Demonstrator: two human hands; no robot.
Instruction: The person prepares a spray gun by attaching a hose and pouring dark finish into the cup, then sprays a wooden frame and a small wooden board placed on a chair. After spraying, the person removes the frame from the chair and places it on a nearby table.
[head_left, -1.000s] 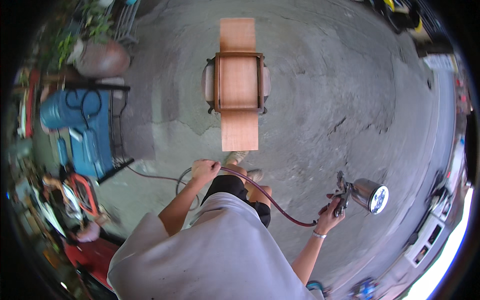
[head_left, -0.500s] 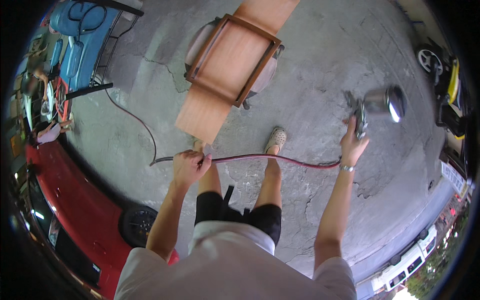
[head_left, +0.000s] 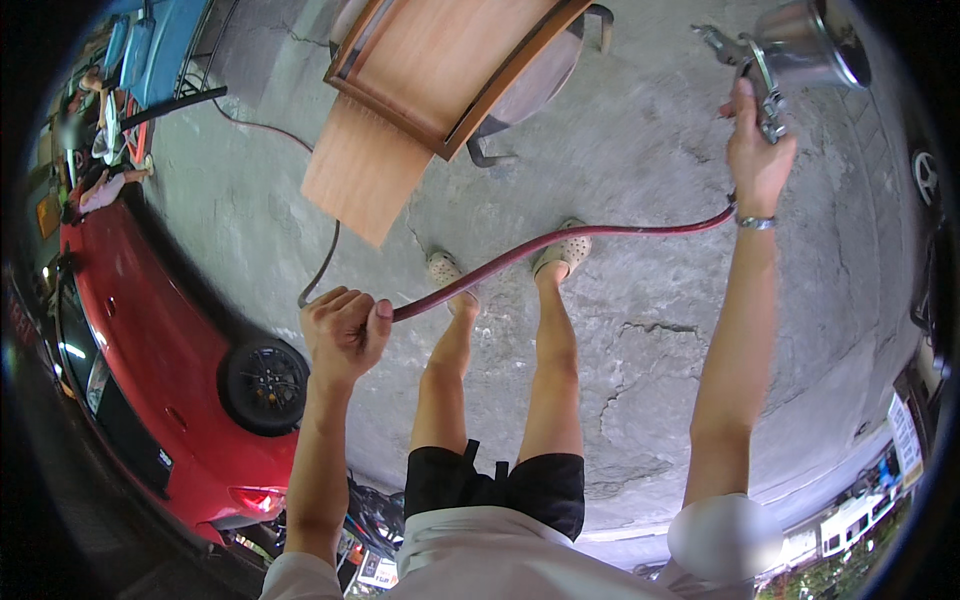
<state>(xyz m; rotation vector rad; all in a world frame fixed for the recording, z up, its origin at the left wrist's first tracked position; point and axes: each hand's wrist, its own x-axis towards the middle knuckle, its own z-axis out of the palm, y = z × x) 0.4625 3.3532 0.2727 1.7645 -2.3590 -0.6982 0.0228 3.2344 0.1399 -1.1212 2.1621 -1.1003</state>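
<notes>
Cracked concrete floor [head_left: 640, 400] lies underfoot while your left hand [head_left: 345, 330] grips the hose [head_left: 500, 262] and your right hand [head_left: 762, 162] the far-right spray gun [head_left: 790, 48]; tugging could jar the far wooden panel [head_left: 370, 172], which the hose seems to run beneath.

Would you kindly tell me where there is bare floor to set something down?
Bare floor lies between the hose, right leg and right forearm, and between the red car and board. Top centre is crowded with frame, board and round stand.
</notes>
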